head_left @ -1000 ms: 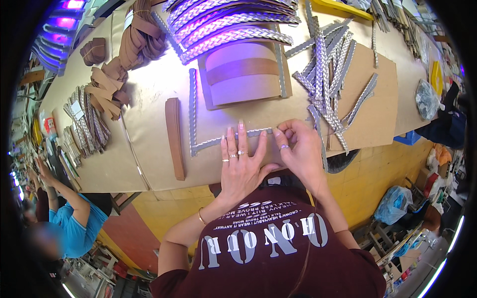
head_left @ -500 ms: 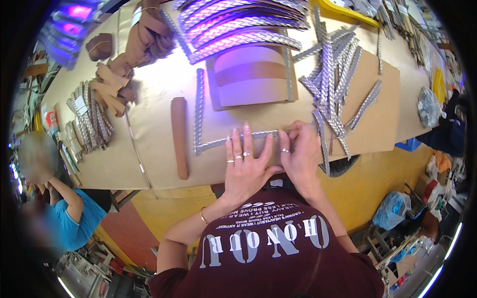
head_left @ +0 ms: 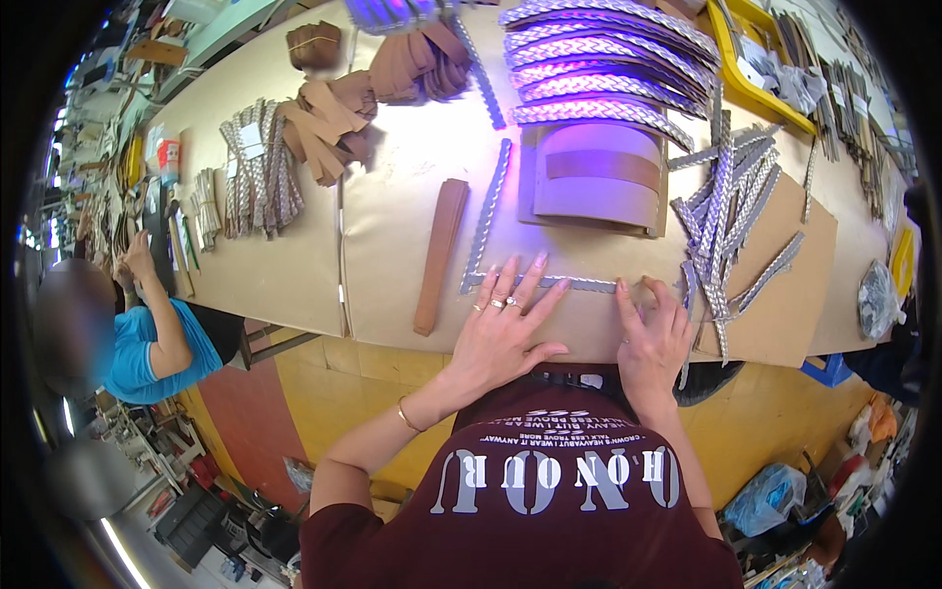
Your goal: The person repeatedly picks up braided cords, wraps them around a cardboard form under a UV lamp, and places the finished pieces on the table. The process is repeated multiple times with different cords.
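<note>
Running left to right across the table [head_left: 392,265], a flat brown strip [head_left: 442,255] comes first, then a slanting braided strip [head_left: 488,211] whose near end meets the left end of a crosswise braided strip [head_left: 594,285]; whether they are joined I cannot tell. The left hand [head_left: 505,324] lies palm-down across the crosswise strip, its fingers spread wide. The right hand [head_left: 655,344] has a fingertip at that strip's right end, its other fingers bent; whether they pinch anything I cannot tell. Uneven pressure could let the crosswise strip skew out of line. Farther right, loose braided strips [head_left: 721,216] lie heaped partly on cardboard [head_left: 785,304]; a sideways sweep could snag the nearest. As for writing, a paper label [head_left: 252,140] on a tied bundle [head_left: 260,191] at left is too small to read, and the shirt [head_left: 589,550] bears large pale lettering.
</note>
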The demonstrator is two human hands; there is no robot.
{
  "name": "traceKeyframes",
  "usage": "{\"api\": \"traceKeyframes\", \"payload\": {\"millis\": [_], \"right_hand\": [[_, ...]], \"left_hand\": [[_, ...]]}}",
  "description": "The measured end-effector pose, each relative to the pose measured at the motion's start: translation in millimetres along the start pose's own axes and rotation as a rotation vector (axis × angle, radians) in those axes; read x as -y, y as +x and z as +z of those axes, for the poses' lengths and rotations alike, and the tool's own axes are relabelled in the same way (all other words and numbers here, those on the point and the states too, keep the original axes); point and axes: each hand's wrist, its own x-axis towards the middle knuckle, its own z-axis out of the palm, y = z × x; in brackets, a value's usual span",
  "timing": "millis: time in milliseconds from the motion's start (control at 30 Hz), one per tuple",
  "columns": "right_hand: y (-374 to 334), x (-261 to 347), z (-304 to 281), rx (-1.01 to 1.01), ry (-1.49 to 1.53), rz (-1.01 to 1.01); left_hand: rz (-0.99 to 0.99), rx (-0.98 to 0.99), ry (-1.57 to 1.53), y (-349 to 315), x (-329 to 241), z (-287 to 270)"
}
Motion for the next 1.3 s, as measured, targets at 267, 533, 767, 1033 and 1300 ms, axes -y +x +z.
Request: {"api": "traceKeyframes", "payload": {"millis": [267, 533, 767, 1033, 1300], "right_hand": [[39, 19, -117, 0.14, 1.198, 0.069], [74, 57, -188, 0.311, 2.398, -0.649], [68, 39, -193, 0.27, 2.152, -0.723], [52, 73, -197, -0.03, 2.256, -0.451], [54, 64, -171, -0.216, 2.261, -0.621]], "left_hand": [[0.029, -0.057, 0.221, 8, -14, 7], [-0.294, 0.018, -0.364, 29, -26, -23], [-0.457, -0.1, -1.276, 2, -5, -92], [-0.363, -0.802, -1.593, 23, 21, -110], [-0.371, -0.825, -1.663, 33, 12, -111]]}}
